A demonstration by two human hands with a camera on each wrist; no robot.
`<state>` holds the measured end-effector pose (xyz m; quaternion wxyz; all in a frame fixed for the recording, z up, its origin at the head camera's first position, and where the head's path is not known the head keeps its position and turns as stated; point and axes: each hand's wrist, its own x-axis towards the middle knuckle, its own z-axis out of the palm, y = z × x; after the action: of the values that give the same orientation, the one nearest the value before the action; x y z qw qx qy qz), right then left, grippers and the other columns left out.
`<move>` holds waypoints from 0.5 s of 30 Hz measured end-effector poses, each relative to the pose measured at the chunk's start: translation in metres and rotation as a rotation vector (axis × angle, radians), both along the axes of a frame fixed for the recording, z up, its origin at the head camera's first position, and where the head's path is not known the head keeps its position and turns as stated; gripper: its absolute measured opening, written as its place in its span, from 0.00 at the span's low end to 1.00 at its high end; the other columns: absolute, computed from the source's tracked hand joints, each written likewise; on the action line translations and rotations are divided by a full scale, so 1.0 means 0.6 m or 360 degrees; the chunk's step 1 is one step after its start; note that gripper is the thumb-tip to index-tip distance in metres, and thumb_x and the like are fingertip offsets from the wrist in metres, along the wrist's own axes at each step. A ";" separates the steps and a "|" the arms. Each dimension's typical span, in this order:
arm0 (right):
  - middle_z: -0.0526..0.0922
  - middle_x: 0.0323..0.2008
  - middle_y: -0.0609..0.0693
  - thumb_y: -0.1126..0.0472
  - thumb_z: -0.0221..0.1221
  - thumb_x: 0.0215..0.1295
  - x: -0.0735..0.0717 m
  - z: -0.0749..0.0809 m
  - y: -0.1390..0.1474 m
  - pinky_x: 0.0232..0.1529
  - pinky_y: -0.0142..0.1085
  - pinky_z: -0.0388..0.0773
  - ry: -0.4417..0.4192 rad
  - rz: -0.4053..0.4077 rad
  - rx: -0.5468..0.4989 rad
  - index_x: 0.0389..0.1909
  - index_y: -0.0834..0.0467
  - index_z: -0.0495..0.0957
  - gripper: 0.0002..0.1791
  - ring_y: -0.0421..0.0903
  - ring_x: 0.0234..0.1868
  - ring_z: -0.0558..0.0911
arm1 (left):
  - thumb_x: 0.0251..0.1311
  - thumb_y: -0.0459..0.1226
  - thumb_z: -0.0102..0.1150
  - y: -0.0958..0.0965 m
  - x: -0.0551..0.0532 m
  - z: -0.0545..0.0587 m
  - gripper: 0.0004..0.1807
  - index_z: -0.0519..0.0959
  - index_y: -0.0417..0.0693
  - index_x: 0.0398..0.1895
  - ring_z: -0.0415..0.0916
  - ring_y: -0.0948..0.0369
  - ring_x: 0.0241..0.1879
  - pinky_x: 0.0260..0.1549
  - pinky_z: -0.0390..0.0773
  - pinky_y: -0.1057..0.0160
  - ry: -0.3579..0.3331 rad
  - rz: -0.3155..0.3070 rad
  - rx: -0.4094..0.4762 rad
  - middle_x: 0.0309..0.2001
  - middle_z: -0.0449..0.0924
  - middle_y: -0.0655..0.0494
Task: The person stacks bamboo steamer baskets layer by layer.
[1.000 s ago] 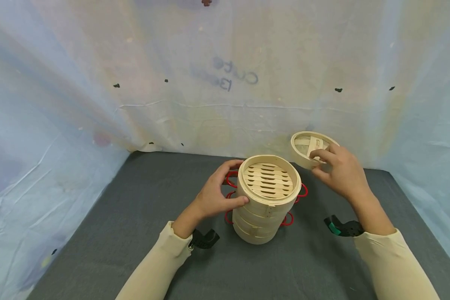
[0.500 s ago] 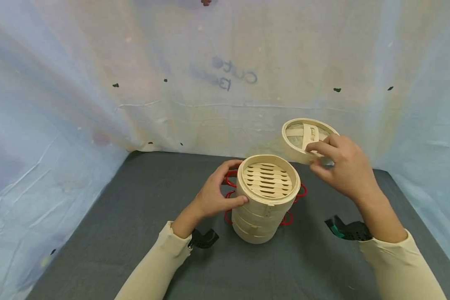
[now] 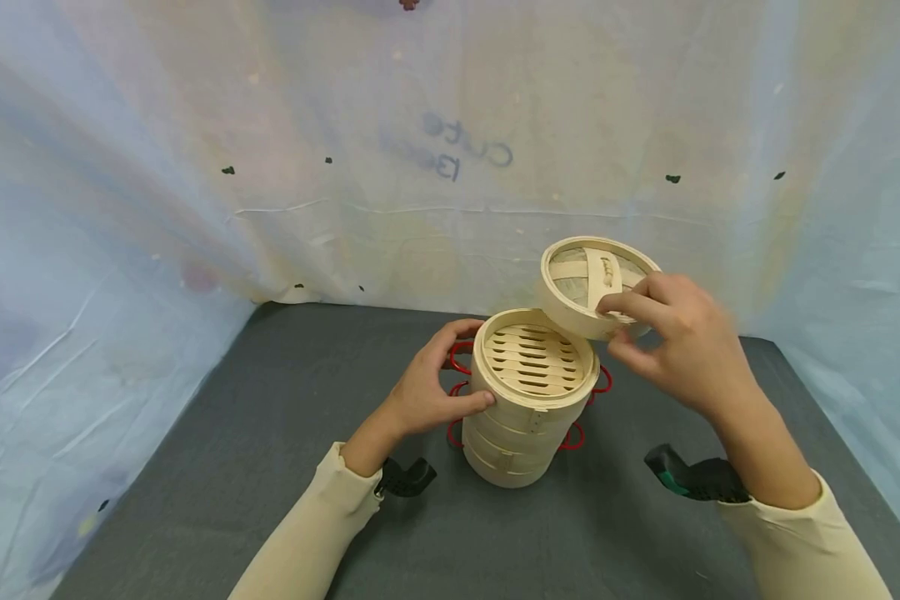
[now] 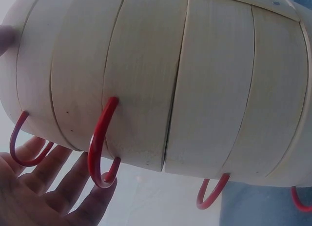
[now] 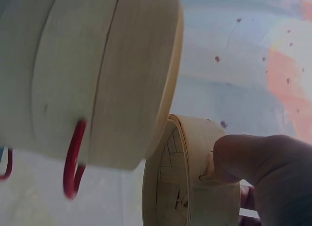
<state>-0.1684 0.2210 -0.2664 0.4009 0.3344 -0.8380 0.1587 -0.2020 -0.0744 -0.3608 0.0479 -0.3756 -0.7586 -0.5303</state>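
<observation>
A stack of bamboo steamer baskets [image 3: 512, 437] with red loop handles stands on the dark table, its slatted top tier uncovered. My left hand [image 3: 437, 385] holds the upper tier from the left, thumb in front and fingers behind. In the left wrist view, the fingers [image 4: 63, 187] spread beside the red handles [image 4: 103, 143]. My right hand [image 3: 675, 337] pinches the edge of the round bamboo lid [image 3: 579, 315], tilted above the stack's back right rim. The right wrist view shows the thumb [image 5: 243, 155] on the lid's side wall [image 5: 209, 138] and its woven underside facing the stack.
The dark grey table [image 3: 307, 375] spreads around the stack. A pale plastic sheet [image 3: 420, 233] with faint writing hangs behind the table and along both sides. Each wrist carries a black camera mount, the left mount [image 3: 408, 477] sitting near the stack's base.
My right hand has carried the lid up and to the left, bringing it from right of the stack to over its back right rim. The left hand and the stack have stayed in place.
</observation>
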 end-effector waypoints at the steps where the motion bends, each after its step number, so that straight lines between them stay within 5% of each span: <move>1: 0.76 0.25 0.48 0.67 0.60 0.37 0.004 0.001 -0.004 0.31 0.39 0.63 0.0000 0.0025 -0.0008 0.33 0.53 0.84 0.17 0.48 0.29 0.71 | 0.51 0.55 0.66 0.000 0.000 0.000 0.43 0.61 0.57 0.70 0.69 0.59 0.62 0.51 0.77 0.53 0.0002 0.0003 -0.0004 0.65 0.67 0.59; 15: 0.72 0.25 0.46 0.69 0.53 0.38 0.053 -0.006 -0.055 0.31 0.36 0.62 0.0103 0.0243 0.0014 0.32 0.53 0.84 0.18 0.42 0.26 0.65 | 0.49 0.41 0.69 0.003 0.005 -0.002 0.42 0.62 0.56 0.69 0.70 0.58 0.59 0.50 0.77 0.56 0.0032 0.0006 -0.0017 0.64 0.68 0.56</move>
<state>-0.1366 0.1878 -0.2699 0.4129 0.4041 -0.7974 0.1742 -0.1992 -0.0728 -0.3617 0.0544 -0.3798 -0.7616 -0.5223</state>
